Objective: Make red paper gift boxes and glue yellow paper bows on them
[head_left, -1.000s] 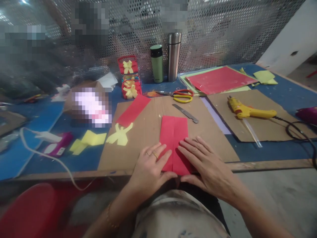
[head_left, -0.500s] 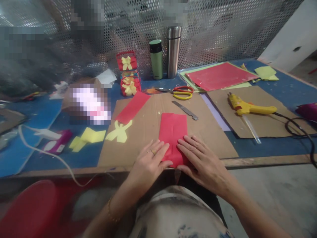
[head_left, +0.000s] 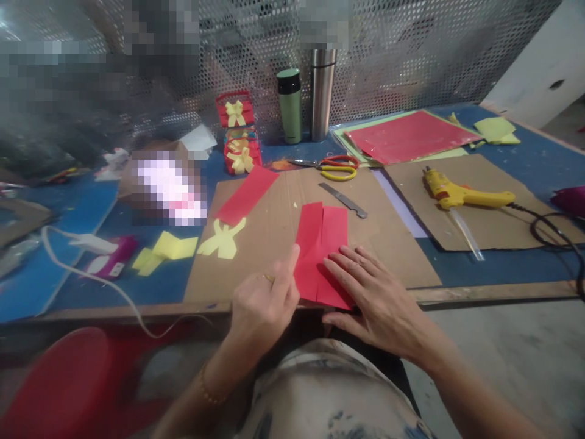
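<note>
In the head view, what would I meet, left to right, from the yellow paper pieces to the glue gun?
Pale yellow paper cutout, bare left hand, folded red paper sheet, right hand, yellow plastic glue gun.

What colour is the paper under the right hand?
The folded paper is red, in the head view.

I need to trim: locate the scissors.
In the head view, the scissors lie just right of centre, between the steel flask and metal blade.
</note>
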Demonstrator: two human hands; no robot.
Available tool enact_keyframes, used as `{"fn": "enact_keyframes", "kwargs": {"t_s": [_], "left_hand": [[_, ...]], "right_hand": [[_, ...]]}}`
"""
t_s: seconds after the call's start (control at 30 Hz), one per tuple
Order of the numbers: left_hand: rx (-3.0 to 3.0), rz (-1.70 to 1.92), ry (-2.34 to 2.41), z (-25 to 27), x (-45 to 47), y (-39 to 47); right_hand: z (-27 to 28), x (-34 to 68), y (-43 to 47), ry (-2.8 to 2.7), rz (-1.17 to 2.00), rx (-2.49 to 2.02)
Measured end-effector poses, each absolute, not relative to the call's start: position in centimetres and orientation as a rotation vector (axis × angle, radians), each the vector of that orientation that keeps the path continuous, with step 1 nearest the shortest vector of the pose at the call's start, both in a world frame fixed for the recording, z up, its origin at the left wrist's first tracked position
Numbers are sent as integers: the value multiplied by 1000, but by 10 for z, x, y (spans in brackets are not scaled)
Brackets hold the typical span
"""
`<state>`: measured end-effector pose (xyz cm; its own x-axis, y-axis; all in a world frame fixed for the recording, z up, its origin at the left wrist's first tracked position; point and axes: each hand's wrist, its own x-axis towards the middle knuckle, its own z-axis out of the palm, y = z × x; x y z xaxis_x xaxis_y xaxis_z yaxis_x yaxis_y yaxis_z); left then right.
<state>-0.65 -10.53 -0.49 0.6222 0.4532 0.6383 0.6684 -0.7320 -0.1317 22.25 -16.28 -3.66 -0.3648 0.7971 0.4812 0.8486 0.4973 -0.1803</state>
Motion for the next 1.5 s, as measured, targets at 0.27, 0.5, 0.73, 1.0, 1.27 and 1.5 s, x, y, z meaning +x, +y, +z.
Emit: {"fn": "enact_keyframes", "kwargs": {"t_s": [0.27,0.5,0.73,1.0,1.27,1.5], "left_hand": [[-2503,-472,-1102,6,-17,-102],[-2758,-129,-1178,19,-32,-88],[-3164,-12,-898,24,-51,-65],[-3328,-105,-798,26,-53,-52],[-3284,-49,-858,20,-54,-59],[-3207,-136,-898,15,-52,-77]], "right_hand": [[-23,222,-155,-2378,-174,-1372],[-13,224,-137,-2574,-336,-1267],[-19,240,-135,-2559,-431,-1179],[-32,245,-138,-2692,-423,-1101],[-17,244,-141,-2711,-272,-1117],[-3,243,-130,-2778,-94,-993]]}}
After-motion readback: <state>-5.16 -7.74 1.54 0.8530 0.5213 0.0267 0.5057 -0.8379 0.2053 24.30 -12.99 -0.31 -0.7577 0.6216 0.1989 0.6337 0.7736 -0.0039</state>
